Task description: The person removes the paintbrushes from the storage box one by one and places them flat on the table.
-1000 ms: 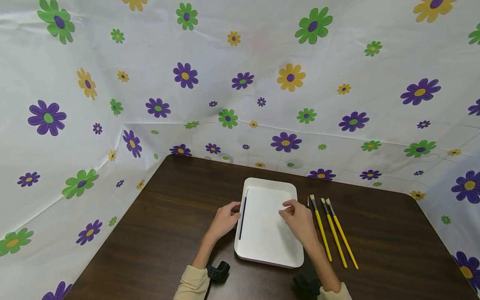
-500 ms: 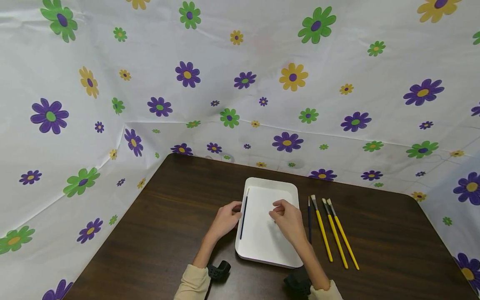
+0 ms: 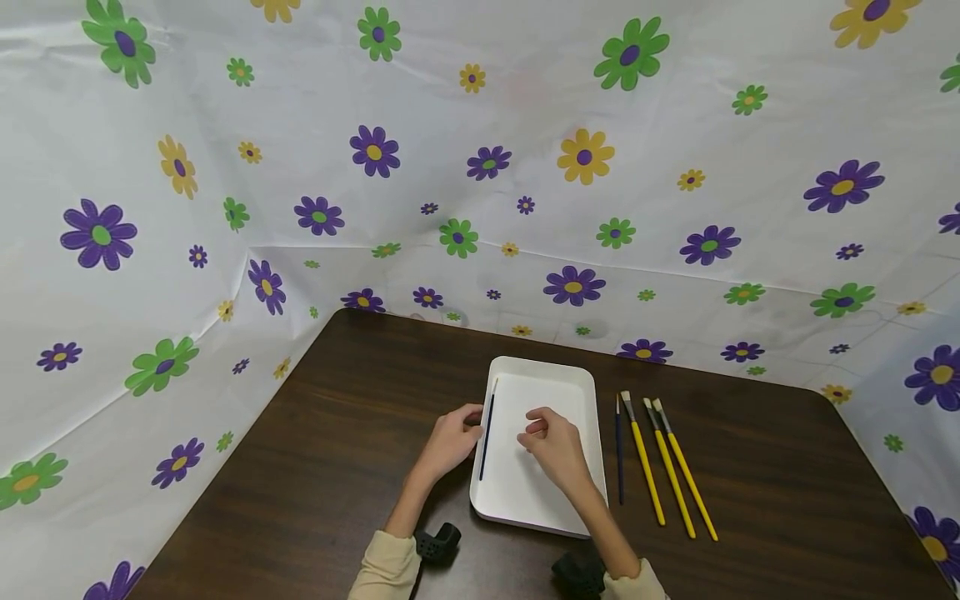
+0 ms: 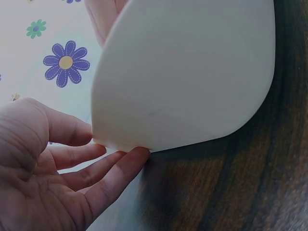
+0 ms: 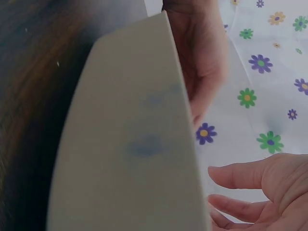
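A white tray [image 3: 536,508] lies on the table, with a thin dark-blue paintbrush [image 3: 487,433] along its left inner side. My left hand [image 3: 448,440] is at the tray's left rim. Its fingertips touch the outer wall, as the left wrist view shows, and the fingers look relaxed. Over the middle of the tray hovers my right hand [image 3: 557,450]. Thumb and fingers are loosely bent and apart, holding nothing, and the right wrist view shows the fingertips [image 5: 214,174] beyond the tray's rim.
Right of the tray, a second thin dark-blue paintbrush [image 3: 619,454] lies on the brown table [image 3: 360,383]. Several yellow-handled paintbrushes [image 3: 667,467] rest beside it. A flower-print sheet [image 3: 420,192] covers the back and sides.
My right hand has moved left from the tray's right side to over its middle. The dark-blue brush on the table, mostly hidden before, now shows whole. My left hand has stayed put.
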Motion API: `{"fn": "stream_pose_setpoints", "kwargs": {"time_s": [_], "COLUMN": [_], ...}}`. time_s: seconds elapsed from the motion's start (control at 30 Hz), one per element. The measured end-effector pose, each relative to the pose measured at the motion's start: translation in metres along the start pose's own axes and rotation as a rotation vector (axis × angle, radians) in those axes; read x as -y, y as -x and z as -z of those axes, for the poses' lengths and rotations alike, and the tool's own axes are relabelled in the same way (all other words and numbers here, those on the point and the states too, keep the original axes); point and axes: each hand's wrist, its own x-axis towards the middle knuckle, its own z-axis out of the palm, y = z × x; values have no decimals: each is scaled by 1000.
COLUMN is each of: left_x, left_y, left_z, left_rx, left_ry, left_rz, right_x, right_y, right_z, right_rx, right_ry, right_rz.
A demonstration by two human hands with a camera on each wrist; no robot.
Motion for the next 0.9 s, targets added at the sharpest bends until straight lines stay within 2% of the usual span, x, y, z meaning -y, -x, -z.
{"fn": "stream_pose_setpoints", "kwargs": {"time_s": [0.9], "left_x": [1], "left_y": [-1], "left_z": [0], "left_rx": [-4], "left_ry": [-3], "left_rz": [1], "right_x": [1], "right_y": [-2], "right_z": [-31], "right_rx": [125], "right_ry": [-9], "right_rz": [9]}}
